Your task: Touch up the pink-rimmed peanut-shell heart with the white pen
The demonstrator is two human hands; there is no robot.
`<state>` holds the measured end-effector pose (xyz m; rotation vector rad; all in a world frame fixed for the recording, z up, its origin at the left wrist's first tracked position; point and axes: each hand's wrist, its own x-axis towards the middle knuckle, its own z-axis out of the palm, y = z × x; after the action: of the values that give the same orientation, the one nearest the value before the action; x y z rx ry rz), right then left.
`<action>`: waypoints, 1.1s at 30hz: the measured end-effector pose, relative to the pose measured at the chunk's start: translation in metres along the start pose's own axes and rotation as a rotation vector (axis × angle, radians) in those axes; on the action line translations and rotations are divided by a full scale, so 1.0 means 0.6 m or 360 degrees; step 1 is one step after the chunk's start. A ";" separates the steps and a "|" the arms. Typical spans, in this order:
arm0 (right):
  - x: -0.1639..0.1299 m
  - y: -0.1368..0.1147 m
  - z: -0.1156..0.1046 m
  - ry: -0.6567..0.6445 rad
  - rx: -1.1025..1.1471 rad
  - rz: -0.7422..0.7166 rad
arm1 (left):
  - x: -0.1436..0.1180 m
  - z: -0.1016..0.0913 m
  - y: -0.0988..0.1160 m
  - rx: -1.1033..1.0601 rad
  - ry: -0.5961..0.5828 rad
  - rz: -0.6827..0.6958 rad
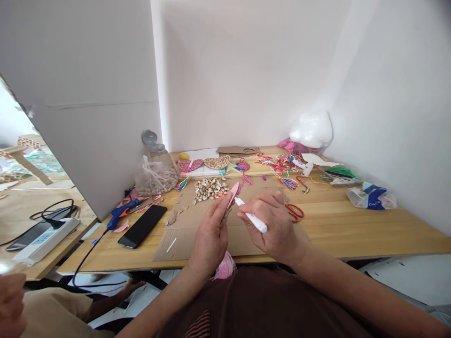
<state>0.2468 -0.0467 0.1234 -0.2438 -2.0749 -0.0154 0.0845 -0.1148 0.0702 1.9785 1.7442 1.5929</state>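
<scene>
My left hand (211,232) grips a flat pink craft piece (234,190) on edge, its far side partly hidden by the fingers. A pink tassel (225,266) hangs below that hand; whether it joins the piece I cannot tell. My right hand (271,225) is closed around a white pen (256,221), slanted with its narrow tip close to the pink piece; contact is unclear. Beneath both hands lies a cardboard sheet (190,239). Just beyond them sits a pile of tan shells (210,188). Orange-handled scissors (295,213) lie right of my right hand.
At the back are a pink heart (183,165), a tan heart (217,162) and coloured threads (287,163). To the left lie a phone (143,227), a blue glue gun (121,214) with its cord, and a bag of shells (155,177). Another person's sleeve (52,310) shows lower left.
</scene>
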 end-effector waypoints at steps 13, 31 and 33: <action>0.005 0.006 0.000 0.0022 0.0048 0.0086 | 0.000 0.002 -0.006 -0.0098 -0.0014 -0.0027; -0.018 0.003 0.015 -0.0061 0.0038 -0.0054 | -0.003 0.011 0.026 -0.1129 -0.0038 -0.0751; -0.020 0.001 0.017 -0.0090 -0.0013 -0.0080 | -0.003 0.012 0.030 -0.1090 -0.0023 -0.0740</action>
<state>0.2436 -0.0469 0.1079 -0.1992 -2.1372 -0.0481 0.1020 -0.1186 0.0771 1.1682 1.2644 1.6740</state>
